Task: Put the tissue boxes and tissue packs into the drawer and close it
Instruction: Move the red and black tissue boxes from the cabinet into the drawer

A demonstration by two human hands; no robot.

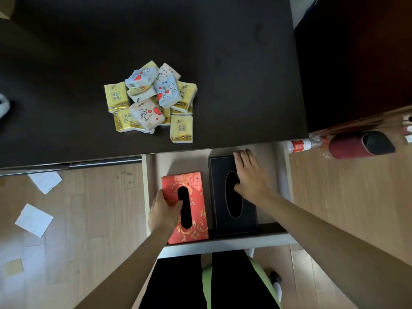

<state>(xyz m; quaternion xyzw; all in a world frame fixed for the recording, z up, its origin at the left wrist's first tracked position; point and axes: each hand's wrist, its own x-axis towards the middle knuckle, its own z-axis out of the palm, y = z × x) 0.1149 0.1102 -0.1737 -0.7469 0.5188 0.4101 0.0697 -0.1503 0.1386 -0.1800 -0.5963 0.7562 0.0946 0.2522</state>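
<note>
The pale drawer (223,243) is pulled out under the dark desk. Two tissue boxes lie side by side inside it. My left hand (161,212) grips the left edge of the red floral tissue box (196,197), thumb at its dark slot. My right hand (249,172) rests with straight fingers on the right side of the black tissue box (219,197), thumb at its oval opening. Several small tissue packs (153,99), yellow and white with red hearts, lie in a heap on the desk.
The dark desk (234,74) fills the upper view. Paper scraps (33,219) lie on the wooden floor at left. A plastic bottle (305,145) and a dark red bag (361,144) lie on the floor at right. My legs stand before the drawer.
</note>
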